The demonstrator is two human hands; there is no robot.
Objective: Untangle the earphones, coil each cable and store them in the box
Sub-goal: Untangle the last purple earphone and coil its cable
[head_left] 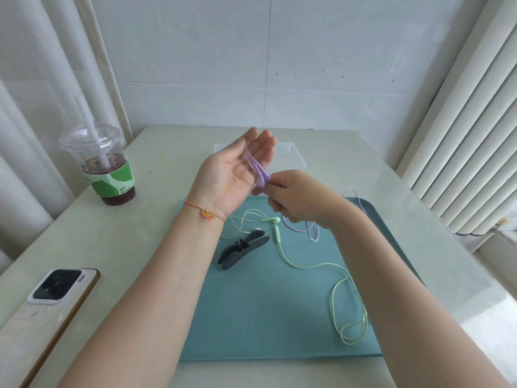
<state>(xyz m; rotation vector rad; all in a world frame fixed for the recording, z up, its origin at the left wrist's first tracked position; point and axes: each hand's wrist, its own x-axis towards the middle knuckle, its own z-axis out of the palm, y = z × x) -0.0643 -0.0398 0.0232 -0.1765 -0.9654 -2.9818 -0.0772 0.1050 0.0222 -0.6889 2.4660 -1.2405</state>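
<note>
My left hand is raised palm up above the teal tray, fingers straight, with the purple earphones' cable lying across its fingers. My right hand pinches the two purple earbuds right beside the left palm. The rest of the purple cable hangs down behind my right wrist onto the tray. Loose green earphones lie spread over the tray, their cable looping to the right front. The clear plastic box stands behind my hands, partly hidden.
A dark grey hair claw clip lies on the tray near the green earbuds. A lidded drink cup with a straw stands at the table's left. A phone lies face down at the left front edge. Window blinds hang on the right.
</note>
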